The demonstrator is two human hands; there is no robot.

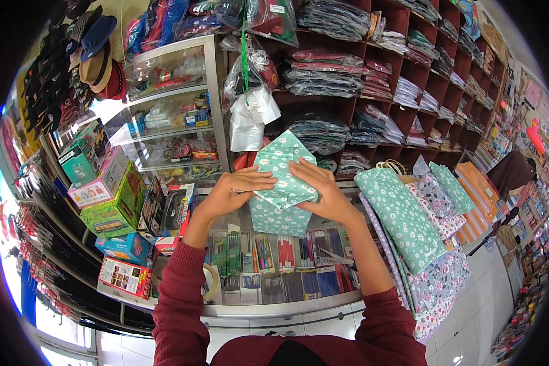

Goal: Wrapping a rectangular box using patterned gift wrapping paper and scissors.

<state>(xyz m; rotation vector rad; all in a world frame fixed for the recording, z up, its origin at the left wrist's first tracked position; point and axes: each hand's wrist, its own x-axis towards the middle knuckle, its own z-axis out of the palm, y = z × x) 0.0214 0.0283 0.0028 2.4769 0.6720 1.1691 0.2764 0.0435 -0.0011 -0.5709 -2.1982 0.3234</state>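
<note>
From my remote seat, the largest thing I see is the dark red shelving [348, 108], stacked with bagged garments beyond the glass counter [287, 310]. To my right, green floral paper [402, 219] lies bundled among other patterned sheets. The green daisy-print parcel [283, 212] stands on the counter, above pens displayed under the glass, its folded top pointing away from me. My right hand [329, 194] rests on the parcel's right side, fingers extended and slightly parted. My left hand [241, 186] comes from the opposite side, fingers straight and close together over the paper; I can't tell how hard either presses. Smallest, a tape roll [211, 282] sits near my left sleeve.
</note>
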